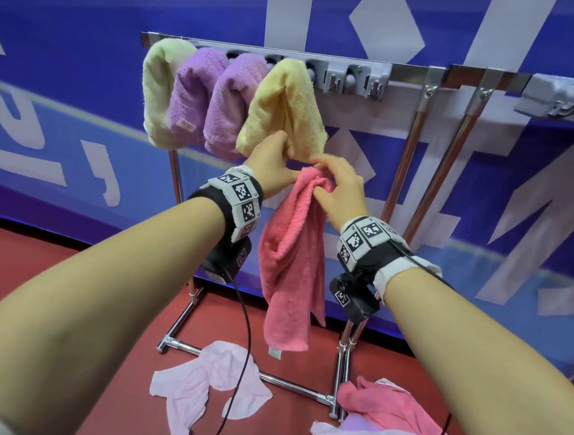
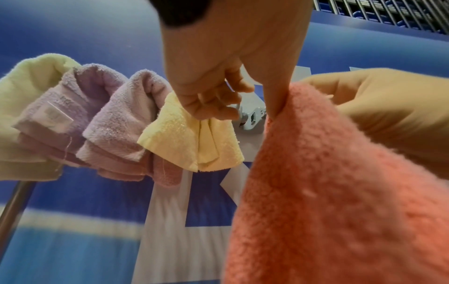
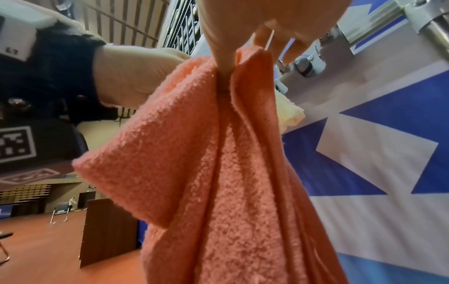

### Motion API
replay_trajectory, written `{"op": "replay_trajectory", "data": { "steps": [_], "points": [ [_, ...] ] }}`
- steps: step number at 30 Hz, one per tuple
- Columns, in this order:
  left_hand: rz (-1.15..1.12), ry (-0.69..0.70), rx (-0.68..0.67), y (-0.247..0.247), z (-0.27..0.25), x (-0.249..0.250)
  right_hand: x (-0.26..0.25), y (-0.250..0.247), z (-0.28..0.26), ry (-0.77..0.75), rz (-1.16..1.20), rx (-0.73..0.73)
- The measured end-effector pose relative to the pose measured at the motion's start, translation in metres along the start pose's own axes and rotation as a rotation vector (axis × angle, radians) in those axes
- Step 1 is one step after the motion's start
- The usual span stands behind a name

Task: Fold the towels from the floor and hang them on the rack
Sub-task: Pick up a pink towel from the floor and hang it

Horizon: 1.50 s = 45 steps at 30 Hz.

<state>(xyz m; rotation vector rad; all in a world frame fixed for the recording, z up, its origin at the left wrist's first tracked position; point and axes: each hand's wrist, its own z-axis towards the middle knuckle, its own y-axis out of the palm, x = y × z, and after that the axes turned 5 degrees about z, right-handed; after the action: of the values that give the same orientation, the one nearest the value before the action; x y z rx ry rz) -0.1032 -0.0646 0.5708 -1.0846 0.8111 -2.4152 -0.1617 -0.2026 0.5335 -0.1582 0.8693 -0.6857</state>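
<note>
A blue wall banner with white shapes fills the upper frame, and a red floor the lower. A chrome tube rack with grey clips is seen across the upper centre. Hung on it, left to right, are a pale green terry towel, two purple terry towels, and a yellow terry towel. At centre a pink terry towel is held hanging. Its top is pinched by the right hand, fingers clamped on it. The yellow towel's lower edge is gripped by the curled left hand. A pale pink towel and a heap of pink towels lie on the floor at lower centre.
</note>
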Motion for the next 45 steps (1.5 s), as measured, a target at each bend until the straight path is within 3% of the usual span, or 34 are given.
{"op": "replay_trajectory", "data": {
  "steps": [4, 9, 12, 15, 22, 25, 33, 39, 45],
  "points": [
    [0.038, -0.032, -0.049, 0.002, -0.004, -0.002, -0.003, 0.000, 0.001, -0.003, -0.133, 0.035],
    [-0.047, 0.008, -0.052, 0.006, -0.015, 0.001, -0.005, 0.000, 0.005, 0.229, 0.017, 0.097],
    [-0.062, 0.122, -0.147, 0.006, -0.024, 0.004, -0.007, -0.006, 0.014, 0.253, -0.004, 0.166],
    [0.143, 0.201, -0.226, 0.004, -0.027, 0.003, -0.009, -0.009, 0.018, 0.235, 0.006, 0.188],
    [0.355, -0.028, -0.354, 0.006, -0.029, -0.007, -0.005, -0.011, 0.012, 0.207, 0.007, 0.179],
    [0.395, -0.102, -0.297, 0.002, -0.030, -0.009, 0.000, -0.015, 0.009, 0.208, -0.030, 0.182],
    [0.502, -0.113, -0.252, -0.005, -0.030, -0.011, 0.010, -0.021, -0.006, 0.181, -0.072, -0.045],
    [0.518, -0.028, -0.246, -0.010, -0.030, -0.016, 0.009, -0.022, -0.012, 0.096, -0.178, -0.220],
    [0.534, -0.024, -0.228, -0.011, -0.028, -0.021, 0.008, -0.016, -0.008, 0.094, -0.211, -0.275]
  ]
}}
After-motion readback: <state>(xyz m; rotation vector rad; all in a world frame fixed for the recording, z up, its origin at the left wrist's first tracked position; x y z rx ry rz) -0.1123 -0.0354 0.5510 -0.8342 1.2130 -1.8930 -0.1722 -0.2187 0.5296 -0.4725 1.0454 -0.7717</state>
